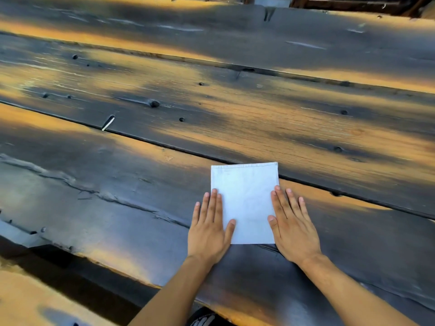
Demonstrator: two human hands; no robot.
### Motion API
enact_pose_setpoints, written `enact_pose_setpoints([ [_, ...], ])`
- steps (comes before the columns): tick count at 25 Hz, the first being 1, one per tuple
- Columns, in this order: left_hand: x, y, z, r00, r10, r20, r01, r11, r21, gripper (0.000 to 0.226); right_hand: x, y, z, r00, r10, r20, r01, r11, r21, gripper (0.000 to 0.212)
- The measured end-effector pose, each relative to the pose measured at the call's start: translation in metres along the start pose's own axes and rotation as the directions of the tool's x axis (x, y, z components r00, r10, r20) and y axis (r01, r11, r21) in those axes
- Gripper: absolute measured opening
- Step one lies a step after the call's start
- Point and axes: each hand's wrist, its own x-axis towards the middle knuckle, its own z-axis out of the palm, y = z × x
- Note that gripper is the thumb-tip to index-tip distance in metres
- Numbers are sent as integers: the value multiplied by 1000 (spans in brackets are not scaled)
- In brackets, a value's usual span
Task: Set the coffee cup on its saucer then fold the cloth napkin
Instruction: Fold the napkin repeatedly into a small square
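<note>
Head view: a white cloth napkin (244, 198) is lying flat on the dark, weathered plank table (117, 184), already reduced to a small upright rectangle with a stitched hem along its far edge. The left hand (208, 228) is resting flat beside the napkin's left edge, fingers straight and together, thumb spreading onto the cloth near its lower left corner; it is gripping nothing. The right hand (290, 228) is mirroring it on the right edge, palm down, fingers extended, thumb lying on the cloth; it too is holding nothing and only pressing. Most of each palm is sitting on the wood rather than on the fabric.

No coffee cup or saucer is showing anywhere in this view, so whether that part of the task is done cannot be told from here.

The napkin seems to be at a pressing or smoothing stage. The risks from this point look modest. If both hands are lifting away unevenly, the layers may be springing open or sliding askew, since only the thumbs are pinning them. The napkin is straddling a gap between two planks near its far end, and the rough grain could be catching the cloth if it is dragged rather than lifted. A further fold made with the edges misaligned would be leaving a crooked result.
</note>
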Motion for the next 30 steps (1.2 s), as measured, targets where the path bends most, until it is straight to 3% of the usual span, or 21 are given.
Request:
enact_pose_setpoints([
  [5,0,-4,-16,995,-99,-21,99,995,27,77,-1,-2,-3,1000,18,24,-17,1000,-15,63],
  [10,26,76,-13,977,207,-55,-208,978,-29,67,-2,-2,-2,999,10,42,-9,1000,-20,62],
  [13,31,82,-7,981,194,-30,-195,980,-34,66,0,0,-2,1000,2,22,-2,1000,-22,62],
  [17,13,23,-3,993,119,-2,-119,993,-19,71,-1,-1,-2,1000,10,21,-10,1000,-11,64],
  [21,7,-2,-11,982,181,60,-180,984,-12,74,1,-2,-5,999,8,49,-9,1000,5,64],
  [26,34,29,-27,978,199,-64,-205,975,-91,67,10,7,-22,999,4,47,-15,970,242,55],
  [30,80,79,-23,962,273,-17,-273,961,-48,65,44,2,-24,998,-53,26,48,985,165,57],
])
